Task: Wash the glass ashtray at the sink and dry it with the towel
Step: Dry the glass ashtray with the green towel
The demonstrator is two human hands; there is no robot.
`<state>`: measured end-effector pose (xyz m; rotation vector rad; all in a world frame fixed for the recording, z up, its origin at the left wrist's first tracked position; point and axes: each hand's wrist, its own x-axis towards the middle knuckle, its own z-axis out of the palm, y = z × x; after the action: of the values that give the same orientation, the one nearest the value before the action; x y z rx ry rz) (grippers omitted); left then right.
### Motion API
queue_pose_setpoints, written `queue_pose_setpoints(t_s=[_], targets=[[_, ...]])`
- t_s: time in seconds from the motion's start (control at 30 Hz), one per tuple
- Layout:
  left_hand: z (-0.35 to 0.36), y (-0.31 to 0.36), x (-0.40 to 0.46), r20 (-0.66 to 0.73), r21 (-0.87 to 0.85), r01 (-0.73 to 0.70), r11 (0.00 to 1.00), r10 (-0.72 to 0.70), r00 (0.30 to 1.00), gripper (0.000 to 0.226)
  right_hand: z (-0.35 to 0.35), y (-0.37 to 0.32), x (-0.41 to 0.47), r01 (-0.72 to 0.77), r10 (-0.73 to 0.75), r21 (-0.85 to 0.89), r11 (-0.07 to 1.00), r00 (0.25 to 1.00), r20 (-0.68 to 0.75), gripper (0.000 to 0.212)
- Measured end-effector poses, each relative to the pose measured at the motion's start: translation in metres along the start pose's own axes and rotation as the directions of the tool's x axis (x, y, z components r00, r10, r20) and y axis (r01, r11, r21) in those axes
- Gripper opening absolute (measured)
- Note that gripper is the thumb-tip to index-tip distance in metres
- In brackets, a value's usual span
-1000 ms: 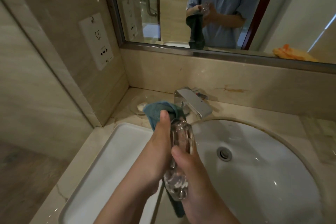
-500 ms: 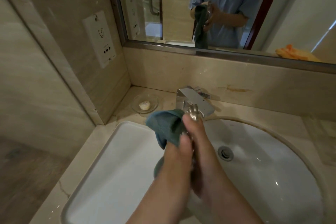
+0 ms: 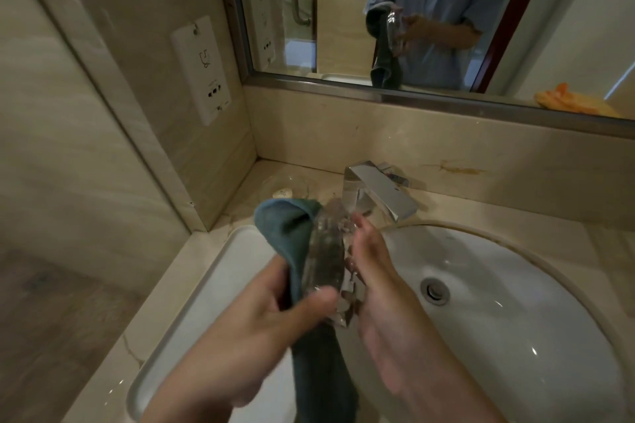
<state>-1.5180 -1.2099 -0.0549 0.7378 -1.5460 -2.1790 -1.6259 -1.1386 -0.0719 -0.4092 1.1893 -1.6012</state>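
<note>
The clear glass ashtray [image 3: 326, 251] stands on edge above the left rim of the sink [image 3: 515, 319], held between both hands. My left hand [image 3: 275, 312] presses the teal towel [image 3: 292, 233] against the ashtray's left face, thumb across its lower edge. The towel's free end hangs down between my forearms. My right hand [image 3: 374, 278] grips the ashtray's right side, fingers stretched up along it. The mirror [image 3: 429, 27] reflects the same hold.
A chrome faucet [image 3: 378, 192] stands just behind the ashtray, with no water running. A small glass soap dish [image 3: 285, 187] sits on the counter at the back left. A white tray [image 3: 206, 302] lies left of the basin. A wall socket plate [image 3: 202, 69] is on the left wall.
The ashtray has turned in my hands, now showing more of its broad face. My left hand has shifted lower with the towel; my right fingers have slid along the right edge.
</note>
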Motion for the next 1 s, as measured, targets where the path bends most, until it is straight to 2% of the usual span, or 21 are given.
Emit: queue_pose_setpoints(t_s=[0.07, 0.13, 0.2, 0.23, 0.33, 0.37, 0.47, 0.53, 0.6, 0.67, 0.73, 0.8, 0.9, 1.0], targets=[[-0.013, 0.001, 0.001, -0.068, -0.134, -0.039, 0.99, 0.03, 0.997, 0.044, -0.001, 0.002, 0.003, 0.006, -0.007, -0.017, 1.0, 0.997, -0.08, 0.063], [-0.025, 0.002, 0.0, -0.127, -0.209, -0.054, 0.976, 0.028, 0.991, 0.061, 0.0, 0.005, 0.007, 0.012, -0.011, 0.008, 1.0, 0.994, -0.111, 0.065], [-0.028, 0.004, 0.0, -0.173, -0.257, -0.059, 0.965, 0.014, 0.985, 0.065, 0.002, 0.01, 0.014, 0.026, -0.018, 0.047, 0.999, 0.987, -0.159, 0.06], [-0.028, 0.004, 0.001, -0.205, -0.249, -0.072, 0.966, 0.02, 0.979, 0.059, 0.005, 0.012, 0.016, 0.031, -0.011, 0.107, 0.994, 0.983, -0.184, 0.054], [-0.024, 0.006, 0.005, -0.334, -0.186, -0.041, 0.982, -0.024, 0.942, 0.017, 0.01, 0.013, 0.022, 0.027, 0.049, 0.321, 0.947, 0.973, -0.225, 0.027], [-0.025, 0.002, 0.008, -0.399, -0.128, -0.046, 0.991, -0.009, 0.917, 0.015, 0.011, 0.013, 0.023, 0.036, 0.047, 0.362, 0.932, 0.975, -0.217, 0.026], [-0.023, -0.001, 0.015, -0.53, 0.046, -0.077, 0.996, 0.09, 0.843, 0.029, 0.012, 0.015, 0.024, 0.071, 0.007, 0.422, 0.904, 0.984, -0.18, 0.026], [-0.023, -0.005, 0.018, -0.54, 0.126, -0.066, 0.99, 0.124, 0.832, 0.038, 0.014, 0.016, 0.024, 0.073, 0.006, 0.45, 0.89, 0.985, -0.172, 0.028], [-0.024, -0.01, 0.021, -0.535, 0.171, -0.056, 0.984, 0.14, 0.833, 0.041, 0.014, 0.017, 0.026, 0.063, 0.022, 0.462, 0.884, 0.984, -0.178, 0.039], [-0.025, -0.015, 0.025, -0.54, 0.198, -0.047, 0.979, 0.148, 0.829, 0.035, 0.013, 0.018, 0.027, 0.065, 0.019, 0.471, 0.88, 0.985, -0.173, 0.052], [-0.022, -0.021, 0.027, -0.535, 0.203, -0.026, 0.979, 0.133, 0.834, 0.031, 0.013, 0.019, 0.028, 0.067, 0.016, 0.478, 0.876, 0.986, -0.166, 0.055], [-0.02, -0.027, 0.026, -0.506, 0.285, 0.003, 0.958, 0.148, 0.85, 0.025, 0.011, 0.02, 0.029, 0.06, 0.02, 0.527, 0.848, 0.989, -0.145, 0.056], [-0.018, -0.031, 0.024, -0.379, 0.567, -0.016, 0.823, 0.278, 0.883, 0.023, 0.012, 0.016, 0.026, 0.044, -0.01, 0.543, 0.839, 0.998, -0.065, 0.05], [-0.013, -0.028, 0.024, -0.267, 0.685, -0.087, 0.723, 0.36, 0.894, 0.022, 0.013, 0.015, 0.022, -0.018, 0.022, 0.445, 0.895, 1.0, -0.004, 0.043]])
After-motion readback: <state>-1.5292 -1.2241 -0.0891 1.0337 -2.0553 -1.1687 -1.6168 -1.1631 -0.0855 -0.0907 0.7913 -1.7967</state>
